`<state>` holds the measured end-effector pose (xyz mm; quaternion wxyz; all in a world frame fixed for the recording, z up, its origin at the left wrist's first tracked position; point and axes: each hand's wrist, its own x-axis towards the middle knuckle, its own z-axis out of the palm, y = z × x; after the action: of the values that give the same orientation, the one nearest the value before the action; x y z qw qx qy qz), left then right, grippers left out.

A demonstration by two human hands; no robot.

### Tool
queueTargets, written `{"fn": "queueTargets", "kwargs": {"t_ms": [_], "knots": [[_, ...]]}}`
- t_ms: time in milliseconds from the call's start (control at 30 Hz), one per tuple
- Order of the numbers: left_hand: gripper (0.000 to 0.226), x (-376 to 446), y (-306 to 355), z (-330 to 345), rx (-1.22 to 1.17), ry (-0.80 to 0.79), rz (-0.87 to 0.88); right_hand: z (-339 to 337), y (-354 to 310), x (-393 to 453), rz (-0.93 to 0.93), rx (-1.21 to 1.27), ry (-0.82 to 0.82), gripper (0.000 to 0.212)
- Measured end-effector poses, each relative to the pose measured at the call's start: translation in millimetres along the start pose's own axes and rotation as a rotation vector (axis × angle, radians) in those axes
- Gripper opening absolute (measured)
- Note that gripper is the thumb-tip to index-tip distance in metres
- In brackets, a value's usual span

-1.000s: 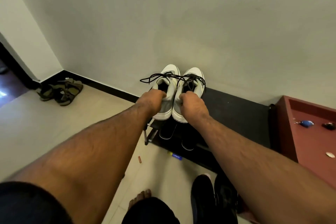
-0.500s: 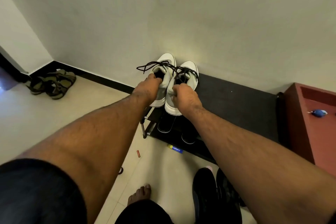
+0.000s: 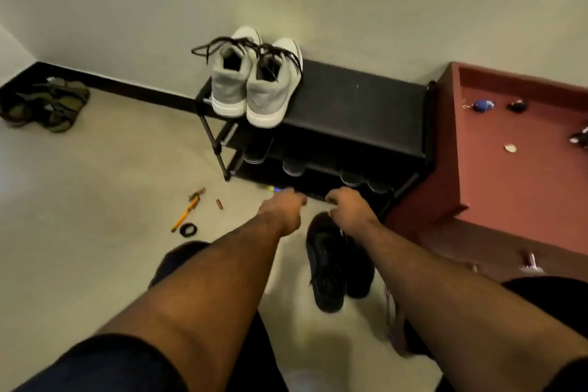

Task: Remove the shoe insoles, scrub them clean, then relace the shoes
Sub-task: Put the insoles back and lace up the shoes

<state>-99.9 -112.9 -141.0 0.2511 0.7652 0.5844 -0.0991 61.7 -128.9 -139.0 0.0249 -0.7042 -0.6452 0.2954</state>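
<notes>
Upright, grey shoes (image 3: pixel 251 86) heels toward viewer, toes to wall, both hands' grip state unclear

shoes (image 3: pixel 251 86) grey-white, black laces | rack (image 3: pixel 350 105) black | cabinet (image 3: pixel 509 153) maroon, seemingly

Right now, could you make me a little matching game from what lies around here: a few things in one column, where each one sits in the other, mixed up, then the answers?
Things:
1. grey sneakers
2. black shoes
3. olive sandals
4. blue key fob

Places:
A. on the floor by the left wall corner
B. on the red-brown cabinet top
C. on top of the black shoe rack
D. on the floor in front of the rack, under the right hand

Pairs: 1-C, 2-D, 3-A, 4-B
</notes>
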Motion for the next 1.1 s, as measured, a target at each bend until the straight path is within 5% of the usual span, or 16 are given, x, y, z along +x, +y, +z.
{"fn": "queueTargets", "kwargs": {"t_ms": [100,300,500,600,767,1100], "knots": [[0.035,4,34,58,-0.075,-0.261,-0.004,46,56,-29,0.117,-0.033,-0.125,0.018],[0.039,15,74,169,-0.168,-0.497,0.009,130,131,-41,0.197,-0.032,-0.312,0.032],[0.042,27,65,252,-0.047,-0.524,-0.053,180,170,-22,0.209,-0.123,-0.289,0.043],[0.059,32,66,259,0.107,-0.458,-0.015,189,178,-8,0.219,-0.178,-0.338,0.043],[0.053,31,67,261,0.335,-0.338,0.077,190,188,9,0.208,-0.227,-0.423,0.035],[0.035,7,61,210,0.086,-0.254,0.008,151,148,-21,0.232,-0.026,-0.320,0.018]]}}
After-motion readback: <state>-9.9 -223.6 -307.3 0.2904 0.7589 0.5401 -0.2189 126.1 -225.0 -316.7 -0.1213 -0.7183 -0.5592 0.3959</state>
